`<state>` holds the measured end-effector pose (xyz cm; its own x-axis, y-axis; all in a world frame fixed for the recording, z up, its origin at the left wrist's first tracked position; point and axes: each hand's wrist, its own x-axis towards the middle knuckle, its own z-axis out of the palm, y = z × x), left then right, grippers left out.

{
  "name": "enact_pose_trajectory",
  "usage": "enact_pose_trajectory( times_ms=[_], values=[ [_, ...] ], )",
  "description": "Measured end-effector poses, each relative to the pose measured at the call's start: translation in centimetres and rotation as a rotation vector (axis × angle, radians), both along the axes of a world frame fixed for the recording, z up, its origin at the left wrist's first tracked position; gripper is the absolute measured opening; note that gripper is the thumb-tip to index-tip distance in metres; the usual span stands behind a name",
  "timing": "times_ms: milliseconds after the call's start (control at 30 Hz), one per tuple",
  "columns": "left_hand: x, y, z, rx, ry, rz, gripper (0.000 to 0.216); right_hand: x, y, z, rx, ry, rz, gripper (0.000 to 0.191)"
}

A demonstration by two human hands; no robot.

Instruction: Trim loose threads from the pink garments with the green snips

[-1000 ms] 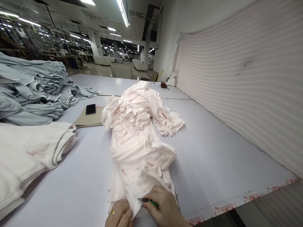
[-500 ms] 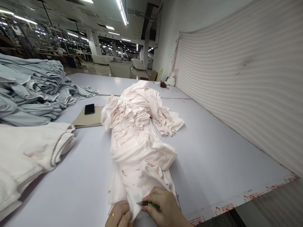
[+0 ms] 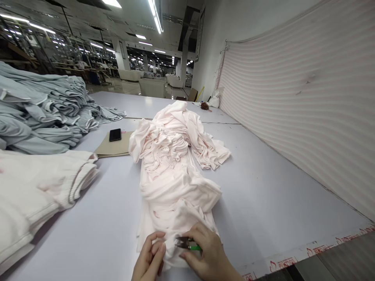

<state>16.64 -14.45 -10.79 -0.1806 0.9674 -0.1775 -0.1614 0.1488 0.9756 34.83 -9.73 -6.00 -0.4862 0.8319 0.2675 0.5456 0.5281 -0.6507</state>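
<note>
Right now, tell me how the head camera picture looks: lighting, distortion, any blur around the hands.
Head view: overhead lights leave glare on the far end of the table; the wide lens bows the striped sheet into a curve; the left hand and right hand show no strong blur, nor do the snips; soft shadow lies beside the pink cloth.

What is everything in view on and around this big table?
Crumpled knit cloth: one heap, pale pink, middle of the table.
Folded garments: one stack, grey-blue, far left.
Ribbed-edge garments: one stack, off-white, near left.
Smartphone: one, black, on the card sheet.
Card sheet: one, tan, left of the heap.
Work table: one, pale lilac, under all these.
Striped wall cloth: one, pink and white, along the right.
Thread snips: one pair, green-handled, in the right hand.
Left hand: open, at the heap's near end.
Right hand: gripping the snips over the cloth.
</note>
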Motion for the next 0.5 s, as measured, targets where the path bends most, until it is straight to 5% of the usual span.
enact_pose_trajectory(
  times_ms=[200,300,400,500],
  values=[
    [-1.3,1.1,1.0,0.024,0.110,-0.246,0.043,0.0,-0.1,0.0,0.042,0.005,-0.040,0.015],
    [-0.9,3.2,3.0,0.095,0.158,-0.228,0.030,0.2,-0.7,-0.1,0.028,0.128,-0.071,0.017],
    [0.1,6.7,4.8,0.130,0.059,-0.190,0.029,-0.3,-2.2,-1.9,0.038,0.159,0.014,0.018],
    [0.5,9.6,5.9,0.102,-0.041,-0.301,0.026,-1.7,-3.2,-5.3,-0.004,0.052,0.079,0.020]
  ],
)
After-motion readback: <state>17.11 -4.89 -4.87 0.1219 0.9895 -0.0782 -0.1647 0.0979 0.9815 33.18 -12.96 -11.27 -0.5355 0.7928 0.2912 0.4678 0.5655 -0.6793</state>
